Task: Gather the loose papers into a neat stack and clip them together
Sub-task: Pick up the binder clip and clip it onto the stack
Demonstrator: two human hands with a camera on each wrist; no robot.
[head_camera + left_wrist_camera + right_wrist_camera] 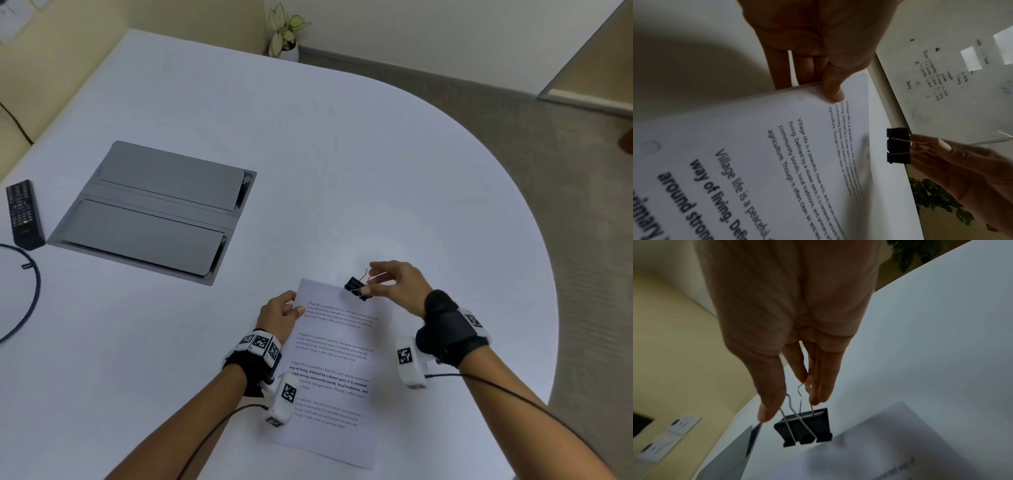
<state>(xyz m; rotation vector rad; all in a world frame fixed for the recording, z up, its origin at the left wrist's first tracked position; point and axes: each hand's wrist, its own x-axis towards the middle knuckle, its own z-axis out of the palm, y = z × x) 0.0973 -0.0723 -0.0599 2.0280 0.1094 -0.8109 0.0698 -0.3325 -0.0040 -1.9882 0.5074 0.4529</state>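
Observation:
A stack of printed white papers (337, 370) lies on the white table (308, 171), its near end toward me. My left hand (284, 310) grips the stack's far left corner, thumb on top and fingers underneath; the left wrist view shows that corner of the papers (777, 146) lifted. My right hand (394, 282) pinches the wire handles of a black binder clip (356, 287) with thumb and fingers. The clip (805, 428) hangs just off the stack's far edge, jaws toward the paper; whether it touches the paper I cannot tell. The clip (898, 145) also shows beside the page edge.
A grey flush cable hatch (154, 212) is set into the table to the left. A black remote (24, 214) and a dark cable (24, 294) lie at the far left. A potted plant (286, 34) stands beyond the table's far edge. The table's rounded edge curves at the right.

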